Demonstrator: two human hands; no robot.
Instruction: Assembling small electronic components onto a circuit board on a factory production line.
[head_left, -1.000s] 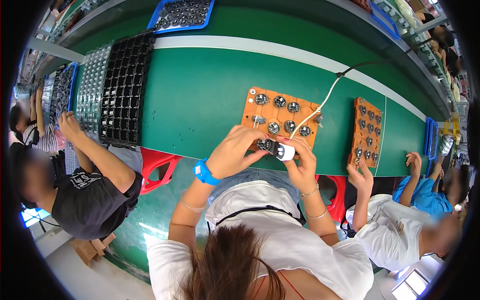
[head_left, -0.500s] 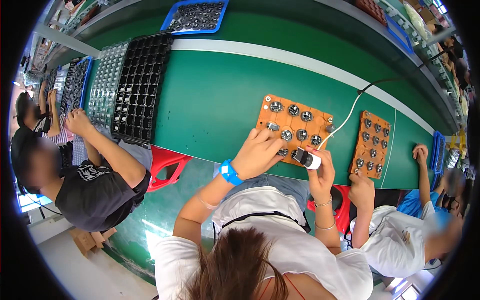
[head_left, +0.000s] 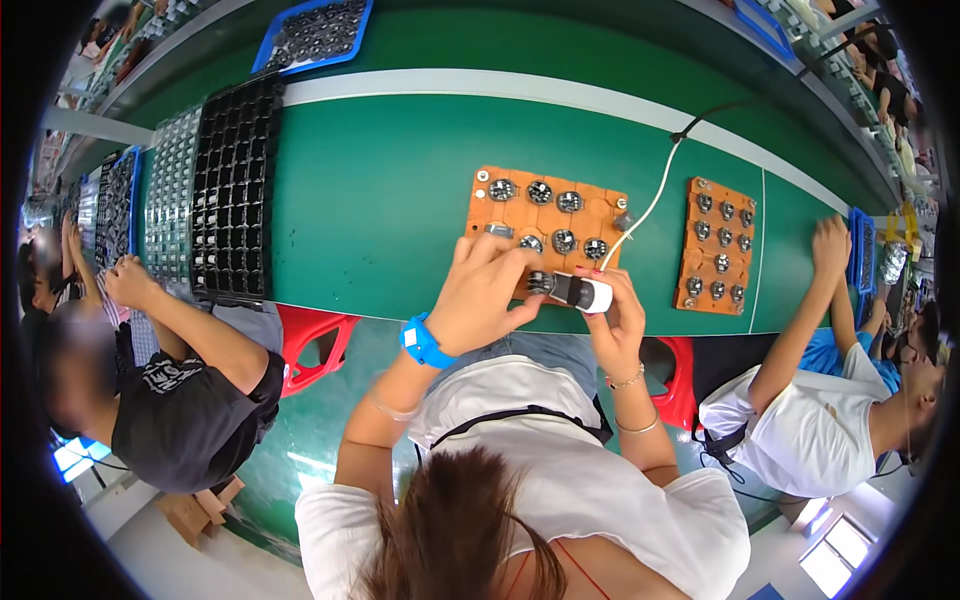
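My left hand (head_left: 488, 292), with a blue wristband, pinches a small round black component (head_left: 540, 283) between thumb and fingers at the near edge of an orange fixture board (head_left: 520, 215). My right hand (head_left: 617, 318) grips a white corded handheld device (head_left: 598, 297) with a black front end. That black end points left and meets the component, or nearly so; contact cannot be made out. Several similar round components (head_left: 540, 192) sit in the board's recesses. My left fingers cover its lower left part.
A second orange board (head_left: 718, 240) with round components lies to the right. The device's white cord (head_left: 655, 205) runs up and right. At left stand a black compartment tray (head_left: 235, 190) and a clear tray (head_left: 172, 195); a blue bin (head_left: 318, 35) is behind. Co-workers sit on both sides.
The round component has come up into my left fingers, at the device's black end. The device has turned more level. The co-worker's hand at right has left the second board. The whole view has shifted.
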